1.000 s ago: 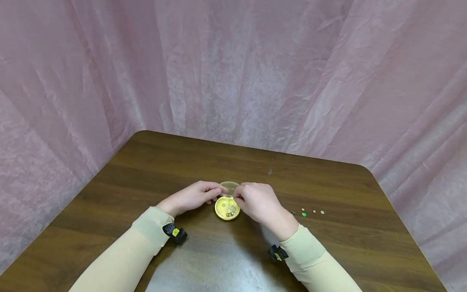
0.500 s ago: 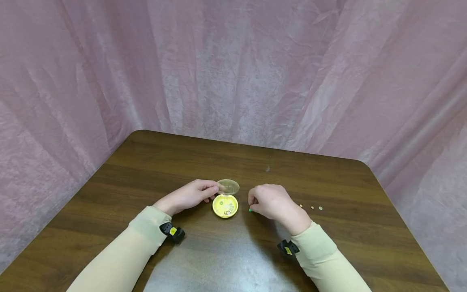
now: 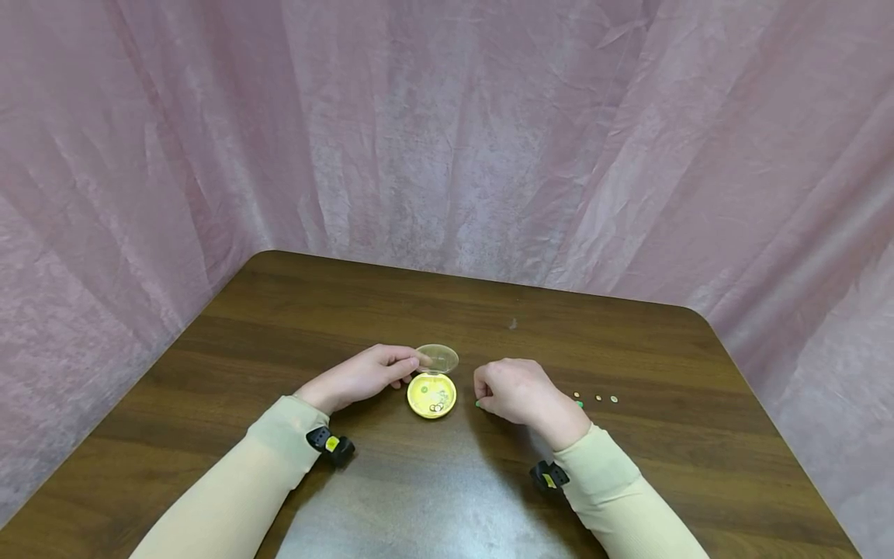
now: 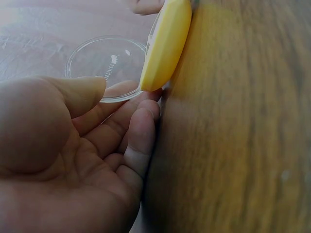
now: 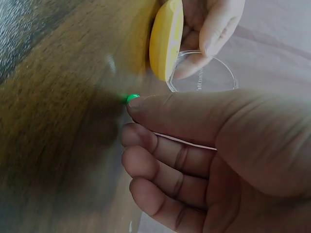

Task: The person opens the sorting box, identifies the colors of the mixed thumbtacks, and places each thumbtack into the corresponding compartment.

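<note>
A round yellow case lies on the table with its clear lid raised at the back. My left hand holds the lid's left edge between thumb and fingers. Several tiny rings or discs lie inside the case, too small to make out. To the right of the case, my right hand is low over the table. Its thumb tip and index finger pinch a small shiny green piece close to the tabletop. The other fingers are bent; the thumb partly covers the piece.
Behind my right wrist lie another green piece and several tiny pale discs on the brown wooden table. A pink curtain hangs behind the table.
My right hand has moved right, from over the case to the green piece beside it, and has barely shifted in the last half second. My left hand stays on the lid.
</note>
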`<move>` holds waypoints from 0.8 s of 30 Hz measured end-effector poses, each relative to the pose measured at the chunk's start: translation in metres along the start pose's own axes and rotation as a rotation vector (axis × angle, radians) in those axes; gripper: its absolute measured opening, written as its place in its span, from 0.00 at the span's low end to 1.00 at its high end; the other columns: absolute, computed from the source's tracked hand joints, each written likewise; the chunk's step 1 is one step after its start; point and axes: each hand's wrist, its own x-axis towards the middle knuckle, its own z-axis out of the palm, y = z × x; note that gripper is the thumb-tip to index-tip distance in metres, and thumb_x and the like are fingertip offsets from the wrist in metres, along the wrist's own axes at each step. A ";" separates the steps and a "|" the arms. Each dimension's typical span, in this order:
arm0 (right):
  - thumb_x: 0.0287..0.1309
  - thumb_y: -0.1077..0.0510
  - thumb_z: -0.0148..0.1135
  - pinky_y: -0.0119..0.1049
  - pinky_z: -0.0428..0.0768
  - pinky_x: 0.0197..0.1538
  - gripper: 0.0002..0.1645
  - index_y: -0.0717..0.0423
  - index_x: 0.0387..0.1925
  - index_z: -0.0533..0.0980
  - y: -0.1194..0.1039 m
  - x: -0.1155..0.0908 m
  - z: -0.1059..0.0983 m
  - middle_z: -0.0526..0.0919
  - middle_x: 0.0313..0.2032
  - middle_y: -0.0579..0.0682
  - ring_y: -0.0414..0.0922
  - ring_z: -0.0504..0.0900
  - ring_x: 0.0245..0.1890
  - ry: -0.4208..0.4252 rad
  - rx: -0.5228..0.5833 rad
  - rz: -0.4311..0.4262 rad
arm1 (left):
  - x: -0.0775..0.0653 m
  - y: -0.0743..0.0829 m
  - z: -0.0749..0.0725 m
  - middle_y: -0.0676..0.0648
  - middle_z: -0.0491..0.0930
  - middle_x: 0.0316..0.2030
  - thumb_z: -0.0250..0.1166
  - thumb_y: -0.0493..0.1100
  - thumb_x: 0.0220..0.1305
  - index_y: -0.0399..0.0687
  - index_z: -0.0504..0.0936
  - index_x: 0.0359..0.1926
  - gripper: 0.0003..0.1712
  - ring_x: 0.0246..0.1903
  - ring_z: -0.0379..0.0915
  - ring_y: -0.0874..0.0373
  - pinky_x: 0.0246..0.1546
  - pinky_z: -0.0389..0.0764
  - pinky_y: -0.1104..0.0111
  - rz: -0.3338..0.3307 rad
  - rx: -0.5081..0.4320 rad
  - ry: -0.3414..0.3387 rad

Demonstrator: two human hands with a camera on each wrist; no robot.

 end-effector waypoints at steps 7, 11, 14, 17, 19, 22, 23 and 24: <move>0.56 0.63 0.79 0.46 0.76 0.32 0.22 0.41 0.21 0.73 0.000 0.001 0.002 0.74 0.22 0.37 0.41 0.74 0.26 0.076 -0.030 -0.012 | -0.001 0.001 0.000 0.46 0.86 0.62 0.55 0.47 0.90 0.47 0.86 0.68 0.20 0.52 0.80 0.53 0.57 0.81 0.57 -0.008 0.012 0.009; 0.54 0.65 0.79 0.46 0.76 0.31 0.23 0.41 0.20 0.72 0.001 0.001 0.003 0.74 0.21 0.38 0.42 0.73 0.25 0.100 -0.041 -0.011 | -0.001 0.001 0.000 0.45 0.86 0.61 0.55 0.47 0.90 0.46 0.86 0.68 0.20 0.51 0.80 0.53 0.56 0.81 0.57 -0.001 0.003 0.003; 0.52 0.66 0.79 0.46 0.76 0.31 0.24 0.41 0.20 0.73 0.001 0.000 0.004 0.74 0.21 0.38 0.42 0.73 0.25 0.101 -0.044 -0.016 | -0.002 0.002 0.001 0.45 0.86 0.61 0.55 0.47 0.90 0.45 0.86 0.68 0.20 0.51 0.80 0.52 0.55 0.81 0.57 0.004 -0.003 0.000; 0.52 0.66 0.78 0.46 0.76 0.31 0.23 0.40 0.19 0.73 0.001 0.000 0.003 0.74 0.22 0.37 0.41 0.74 0.25 0.087 -0.045 -0.018 | -0.002 0.003 0.001 0.46 0.86 0.60 0.55 0.46 0.90 0.45 0.86 0.68 0.20 0.50 0.80 0.52 0.55 0.81 0.58 0.002 -0.005 0.001; 0.53 0.66 0.79 0.45 0.77 0.31 0.23 0.40 0.20 0.74 0.001 0.000 0.001 0.75 0.22 0.37 0.41 0.74 0.26 0.076 -0.047 -0.018 | -0.002 0.003 0.001 0.46 0.86 0.60 0.55 0.46 0.90 0.45 0.86 0.68 0.20 0.50 0.80 0.53 0.55 0.81 0.58 0.001 -0.004 0.002; 0.53 0.65 0.80 0.45 0.76 0.31 0.23 0.39 0.20 0.75 0.003 0.000 -0.003 0.75 0.22 0.36 0.40 0.74 0.26 0.070 -0.045 -0.011 | -0.001 0.002 0.000 0.46 0.86 0.60 0.55 0.46 0.90 0.45 0.86 0.68 0.20 0.50 0.80 0.53 0.54 0.81 0.58 0.001 -0.003 0.002; 0.53 0.65 0.79 0.45 0.76 0.31 0.23 0.39 0.20 0.75 0.003 0.000 -0.004 0.75 0.22 0.36 0.40 0.74 0.26 0.073 -0.043 -0.009 | -0.001 0.002 0.000 0.46 0.86 0.60 0.55 0.46 0.90 0.44 0.86 0.68 0.20 0.50 0.80 0.53 0.54 0.81 0.58 0.001 -0.004 0.001; 0.53 0.65 0.79 0.45 0.76 0.31 0.23 0.40 0.20 0.75 0.003 -0.001 -0.005 0.75 0.22 0.36 0.40 0.74 0.26 0.076 -0.039 -0.008 | -0.001 0.002 0.000 0.46 0.86 0.60 0.55 0.46 0.90 0.44 0.86 0.68 0.20 0.50 0.80 0.53 0.54 0.81 0.58 0.002 -0.005 0.000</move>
